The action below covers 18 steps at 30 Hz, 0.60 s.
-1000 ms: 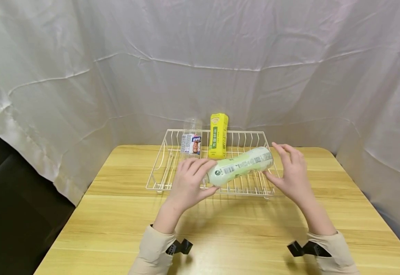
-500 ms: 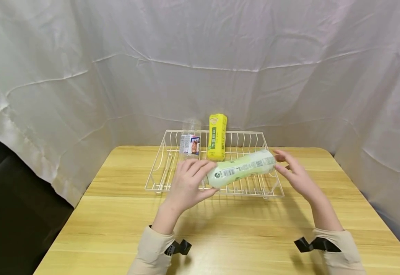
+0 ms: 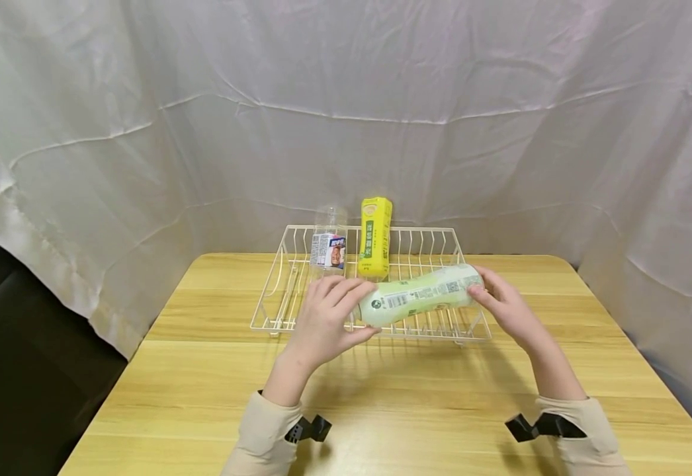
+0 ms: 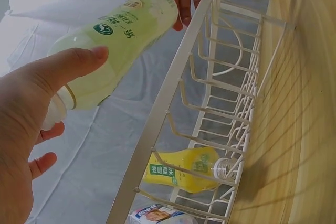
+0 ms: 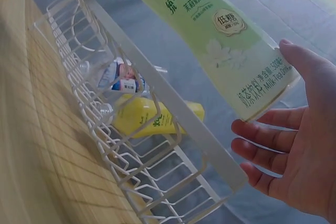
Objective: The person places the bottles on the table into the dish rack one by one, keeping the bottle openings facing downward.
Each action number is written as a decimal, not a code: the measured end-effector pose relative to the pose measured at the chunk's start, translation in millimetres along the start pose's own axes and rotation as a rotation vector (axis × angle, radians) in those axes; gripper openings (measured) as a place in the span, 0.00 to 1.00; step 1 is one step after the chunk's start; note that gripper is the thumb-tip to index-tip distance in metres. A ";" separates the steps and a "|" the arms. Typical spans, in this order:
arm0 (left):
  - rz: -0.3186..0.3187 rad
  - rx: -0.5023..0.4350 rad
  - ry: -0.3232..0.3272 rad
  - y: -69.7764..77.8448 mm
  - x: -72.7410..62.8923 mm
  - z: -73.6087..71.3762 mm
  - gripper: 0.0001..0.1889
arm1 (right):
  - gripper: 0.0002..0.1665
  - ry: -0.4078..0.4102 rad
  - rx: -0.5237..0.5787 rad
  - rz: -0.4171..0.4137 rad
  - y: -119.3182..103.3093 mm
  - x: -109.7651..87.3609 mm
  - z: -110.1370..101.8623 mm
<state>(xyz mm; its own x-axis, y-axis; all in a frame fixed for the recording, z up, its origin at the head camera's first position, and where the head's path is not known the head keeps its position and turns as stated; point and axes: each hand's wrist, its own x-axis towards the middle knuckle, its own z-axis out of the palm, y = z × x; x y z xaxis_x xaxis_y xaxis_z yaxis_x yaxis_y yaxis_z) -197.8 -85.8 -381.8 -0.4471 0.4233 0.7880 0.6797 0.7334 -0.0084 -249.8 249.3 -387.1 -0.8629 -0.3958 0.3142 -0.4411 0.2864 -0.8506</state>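
Note:
A pale green milk tea bottle (image 3: 417,295) lies sideways in the air over the front of the white wire dish rack (image 3: 382,336). My left hand (image 3: 328,317) grips its capped neck end; in the left wrist view the thumb lies along the bottle's shoulder and the white cap (image 4: 54,113) shows by the palm. My right hand (image 3: 509,311) holds the base end, thumb on the near edge and fingers at the far side. In the rack stand a yellow bottle (image 3: 376,238) and, left of it, a clear bottle (image 3: 329,251) with a printed label, both leaning back with necks down.
The rack stands on a wooden table (image 3: 417,403), its right slots beneath the green bottle. A grey curtain (image 3: 346,152) hangs close behind and at both sides. Something dark (image 3: 18,330) fills the area left of the table.
My right hand moved off the green bottle's side, out to the right, then back onto its base end, which has dipped slightly. The left hand keeps its grip at the neck.

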 end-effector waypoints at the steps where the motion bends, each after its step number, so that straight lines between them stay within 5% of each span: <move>1: -0.006 -0.002 -0.005 0.0 0.0 -0.2 0.38 | 0.25 0.001 0.005 -0.001 -0.9 -0.2 0.2; 9: -0.052 0.002 -0.036 -0.6 -2.1 -0.2 0.38 | 0.23 0.065 0.034 -0.036 -12.0 -2.9 7.6; 18: -0.051 0.002 0.012 -4.6 -2.7 0.7 0.39 | 0.30 0.312 0.019 -0.178 -31.4 -7.3 18.7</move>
<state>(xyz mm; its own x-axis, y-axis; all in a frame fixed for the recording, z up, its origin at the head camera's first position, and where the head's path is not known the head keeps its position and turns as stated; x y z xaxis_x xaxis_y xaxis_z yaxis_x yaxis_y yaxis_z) -200.1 -90.0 -384.3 -0.4746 0.3787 0.7946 0.6546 0.7553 0.0310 -225.0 226.9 -370.6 -0.8083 -0.1518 0.5689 -0.5888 0.2198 -0.7779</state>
